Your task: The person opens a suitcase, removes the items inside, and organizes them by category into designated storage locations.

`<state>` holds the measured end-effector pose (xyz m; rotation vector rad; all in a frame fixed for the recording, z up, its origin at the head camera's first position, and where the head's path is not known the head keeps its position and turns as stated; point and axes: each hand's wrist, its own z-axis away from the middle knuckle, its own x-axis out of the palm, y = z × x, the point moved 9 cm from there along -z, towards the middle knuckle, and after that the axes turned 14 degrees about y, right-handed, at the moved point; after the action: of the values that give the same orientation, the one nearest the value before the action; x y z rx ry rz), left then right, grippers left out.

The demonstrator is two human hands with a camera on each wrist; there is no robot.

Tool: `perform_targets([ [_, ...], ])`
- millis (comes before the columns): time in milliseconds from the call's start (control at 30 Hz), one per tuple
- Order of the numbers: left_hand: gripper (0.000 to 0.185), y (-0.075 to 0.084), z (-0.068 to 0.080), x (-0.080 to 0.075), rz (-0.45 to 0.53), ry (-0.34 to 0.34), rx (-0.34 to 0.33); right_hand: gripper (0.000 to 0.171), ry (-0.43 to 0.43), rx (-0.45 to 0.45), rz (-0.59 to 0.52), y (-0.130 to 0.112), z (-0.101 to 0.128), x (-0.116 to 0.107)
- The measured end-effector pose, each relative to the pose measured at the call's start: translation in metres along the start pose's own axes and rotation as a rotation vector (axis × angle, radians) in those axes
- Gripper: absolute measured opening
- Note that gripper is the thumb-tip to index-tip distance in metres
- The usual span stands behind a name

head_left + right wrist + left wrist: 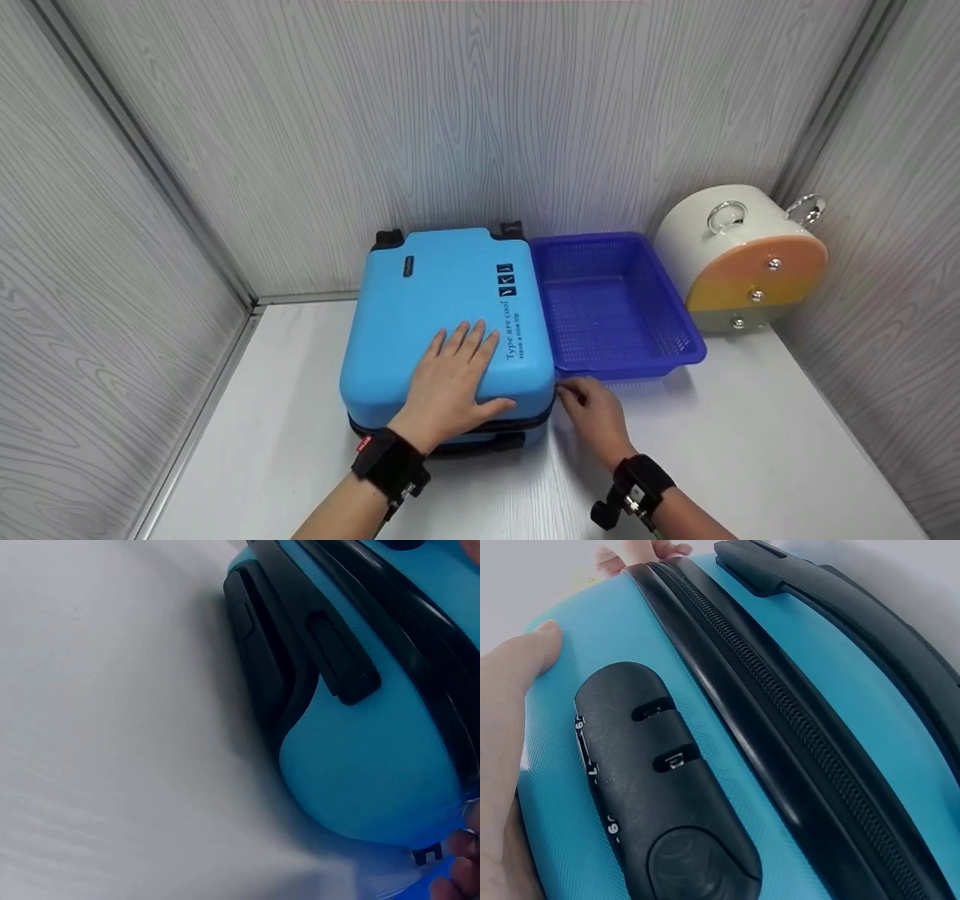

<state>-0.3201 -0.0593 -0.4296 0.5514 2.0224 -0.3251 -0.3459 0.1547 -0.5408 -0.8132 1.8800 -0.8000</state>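
Suitcase [442, 322] lies flat; left hand [450, 386] presses spread fingers on lid. Right hand [596, 420] pinches at corner zipper, likely unzipping; next needs steady pull.

Light-blue suitcase [442, 300] with black zip and lock — beside a darker blue mesh basket [615, 300] — on a white table [750, 450].
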Motion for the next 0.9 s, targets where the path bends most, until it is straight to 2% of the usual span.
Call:
perform_targets([
  [300,0.1,-0.001,-0.001,0.002,0.019,-0.003,-0.003,0.011,0.08,-0.369,0.152,-0.022,0.009,-0.018],
  [533,0.1,-0.001,-0.001,0.002,0.013,-0.006,-0.002,0.013,0.106,-0.562,0.22,-0.036,0.026,-0.026],
  [700,0.101,-0.001,-0.001,0.001,0.008,-0.001,-0.001,0.016,0.12,-0.697,0.202,-0.05,0.04,-0.028],
  [800,0.101,-0.001,-0.001,0.001,0.006,-0.006,-0.003,0.019,0.114,-0.748,0.178,-0.057,0.047,-0.028],
  [900,0.1,-0.001,-0.001,0.0,0.014,-0.011,-0.004,0.019,0.108,-0.749,0.165,-0.058,0.05,-0.028],
])
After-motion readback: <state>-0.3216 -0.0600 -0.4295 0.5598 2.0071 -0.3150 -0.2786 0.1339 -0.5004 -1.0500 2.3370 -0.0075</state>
